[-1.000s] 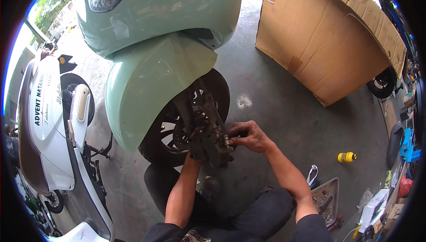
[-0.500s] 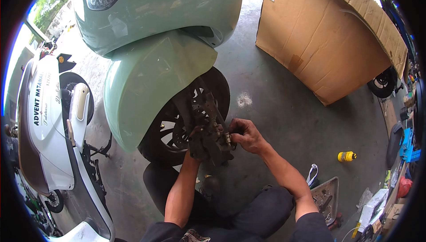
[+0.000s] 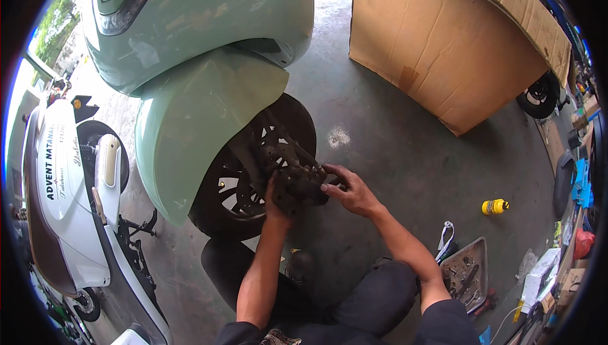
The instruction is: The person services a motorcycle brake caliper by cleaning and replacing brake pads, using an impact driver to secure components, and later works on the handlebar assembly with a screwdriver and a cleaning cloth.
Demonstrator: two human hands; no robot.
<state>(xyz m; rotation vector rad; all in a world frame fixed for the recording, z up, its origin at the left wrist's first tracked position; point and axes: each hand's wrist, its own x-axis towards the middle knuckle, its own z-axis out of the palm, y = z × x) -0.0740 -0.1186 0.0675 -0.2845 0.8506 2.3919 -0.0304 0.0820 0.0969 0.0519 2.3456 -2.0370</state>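
A dark, grimy brake caliper [image 3: 305, 185] is held beside the front wheel [image 3: 218, 209] of a pale green scooter. My left hand [image 3: 278, 200] is closed around the caliper's left side, its fingers partly lost in shadow. At the right end, the thumb and index finger of my right hand [image 3: 349, 192] grip the caliper's edge. Behind it are the fork leg and the brake disc [image 3: 247, 199], partly covered. The green front fender [image 3: 202, 130] arches over the wheel. Small fittings on the caliper are too dark to make out.
A large cardboard box [image 3: 437, 47] stands at the far right. On the floor to the right are a yellow bottle [image 3: 494, 206] and a metal tray [image 3: 482, 263] of tools and small parts. A white scooter [image 3: 73, 174] stands at the left; clutter lines the right edge.
The view has shifted, so the scooter sits further left. The caliper has turned in my hands, and my right fingers have moved from a fitting on its side to its right edge.
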